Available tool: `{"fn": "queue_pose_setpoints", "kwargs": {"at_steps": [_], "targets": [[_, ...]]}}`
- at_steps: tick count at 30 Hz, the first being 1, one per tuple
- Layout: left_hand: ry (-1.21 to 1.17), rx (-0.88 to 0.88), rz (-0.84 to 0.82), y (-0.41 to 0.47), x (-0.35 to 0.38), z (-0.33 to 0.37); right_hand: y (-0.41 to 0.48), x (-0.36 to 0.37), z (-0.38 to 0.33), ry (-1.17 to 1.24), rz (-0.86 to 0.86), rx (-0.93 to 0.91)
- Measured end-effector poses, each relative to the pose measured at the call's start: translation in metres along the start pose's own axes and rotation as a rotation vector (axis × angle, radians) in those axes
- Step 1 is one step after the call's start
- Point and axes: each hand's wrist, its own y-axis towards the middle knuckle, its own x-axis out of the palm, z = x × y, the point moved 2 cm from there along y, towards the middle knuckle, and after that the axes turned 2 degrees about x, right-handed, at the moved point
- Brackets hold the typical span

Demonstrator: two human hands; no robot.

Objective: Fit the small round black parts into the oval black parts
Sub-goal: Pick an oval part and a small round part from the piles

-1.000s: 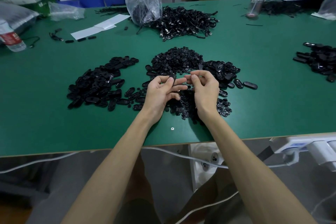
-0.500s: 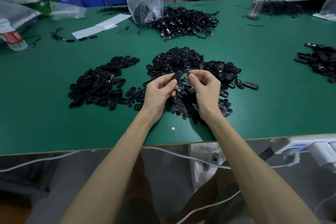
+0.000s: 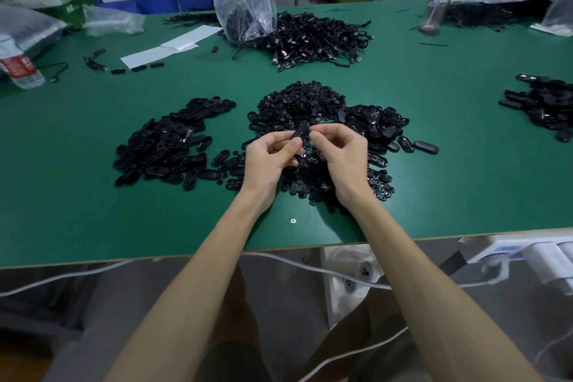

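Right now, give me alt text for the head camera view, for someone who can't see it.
Two bare hands work above a green table: the left hand pinches an oval black part while the right hand, fingers curled, sits at its tip. Heaps of oval parts and small round black parts lie around them.

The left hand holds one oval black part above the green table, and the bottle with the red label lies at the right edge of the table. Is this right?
Not fully. In the head view the bottle with the red label lies at the left edge of the table, not the right. The rest is correct: the left hand holds one oval black part above it.
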Motion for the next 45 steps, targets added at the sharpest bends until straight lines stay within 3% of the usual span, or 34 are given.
{"fn": "queue_pose_setpoints", "kwargs": {"at_steps": [10,20,45], "targets": [[-0.033,-0.003,0.034,0.0,0.0003,0.001,-0.0009,0.0024,-0.0011,0.06,-0.066,0.026],[0.061,0.048,-0.07,-0.0033,0.0052,0.005,-0.0014,0.0027,-0.0017,0.078,-0.075,0.049],[-0.017,0.03,0.106,-0.0024,0.0013,0.0037,-0.0015,0.0015,-0.0019,0.15,-0.058,0.029]]}}
